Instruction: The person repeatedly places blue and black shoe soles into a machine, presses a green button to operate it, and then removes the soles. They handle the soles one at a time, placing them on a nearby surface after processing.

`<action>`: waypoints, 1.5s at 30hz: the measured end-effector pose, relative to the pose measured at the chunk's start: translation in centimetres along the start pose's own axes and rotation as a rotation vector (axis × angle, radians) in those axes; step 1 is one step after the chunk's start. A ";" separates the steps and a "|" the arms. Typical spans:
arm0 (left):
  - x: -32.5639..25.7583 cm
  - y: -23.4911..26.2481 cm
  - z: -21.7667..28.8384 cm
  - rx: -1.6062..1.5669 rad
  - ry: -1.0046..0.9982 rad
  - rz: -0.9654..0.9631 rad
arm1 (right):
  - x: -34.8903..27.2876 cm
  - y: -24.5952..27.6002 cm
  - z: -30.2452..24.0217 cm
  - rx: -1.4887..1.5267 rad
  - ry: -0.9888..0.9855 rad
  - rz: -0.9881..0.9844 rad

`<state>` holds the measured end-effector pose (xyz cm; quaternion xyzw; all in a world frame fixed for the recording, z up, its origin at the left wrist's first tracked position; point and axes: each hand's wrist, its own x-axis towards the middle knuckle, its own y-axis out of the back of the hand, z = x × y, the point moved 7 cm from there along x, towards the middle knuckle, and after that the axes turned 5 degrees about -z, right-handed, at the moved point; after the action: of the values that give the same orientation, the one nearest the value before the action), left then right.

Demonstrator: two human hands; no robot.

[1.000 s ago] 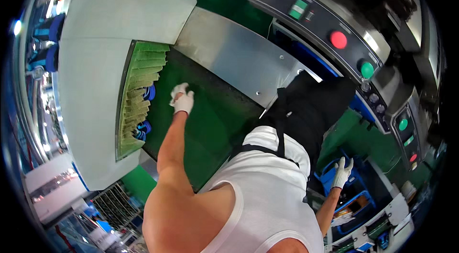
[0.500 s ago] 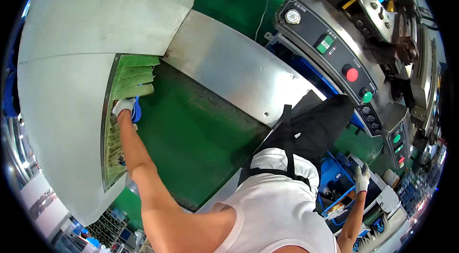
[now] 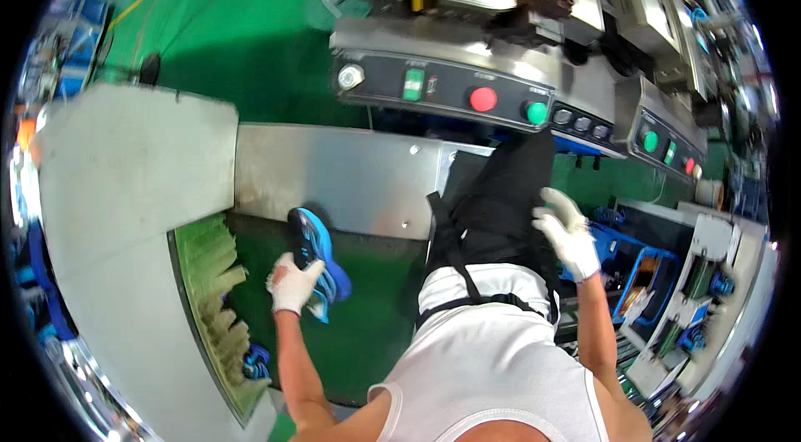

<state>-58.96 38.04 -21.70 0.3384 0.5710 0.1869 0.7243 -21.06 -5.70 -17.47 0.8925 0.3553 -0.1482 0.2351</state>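
My left hand (image 3: 292,285), in a white glove, is closed on a blue and black sports shoe (image 3: 319,243). It holds the shoe in the air beside a pale grey housing, whose opening has a green strip curtain (image 3: 204,262). The shoe's bright blue sole edge faces right. Another blue shoe (image 3: 257,361) shows at the lower end of the curtain. My right hand (image 3: 569,235), also gloved in white, is over the right side of my black-clad lap with its fingers apart and nothing in them.
Ahead is a machine with a control panel (image 3: 442,90) bearing red and green buttons. A bare steel plate (image 3: 334,179) runs from the grey housing (image 3: 92,250) toward my legs. At the right stand a blue wire basket (image 3: 642,275) and a rack holding more shoes.
My left hand has come out of the curtained opening with the shoe. My right hand has moved from the basket side to near my lap. The view has turned.
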 end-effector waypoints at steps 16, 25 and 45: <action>-7.2 18.9 52.1 0.140 -1.584 0.506 | 4.5 0.0 -5.8 0.819 0.077 -0.323; 10.3 22.1 69.1 0.228 -0.818 0.700 | -3.5 8.0 5.4 1.634 -0.064 0.262; -8.0 23.2 31.7 -0.390 -0.940 0.840 | 3.3 6.2 -13.0 1.031 0.226 0.194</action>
<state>-28.32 40.29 4.01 0.4406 -0.0312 0.3859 0.8099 -13.06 -0.97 -5.96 0.9313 0.1754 -0.1839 -0.2609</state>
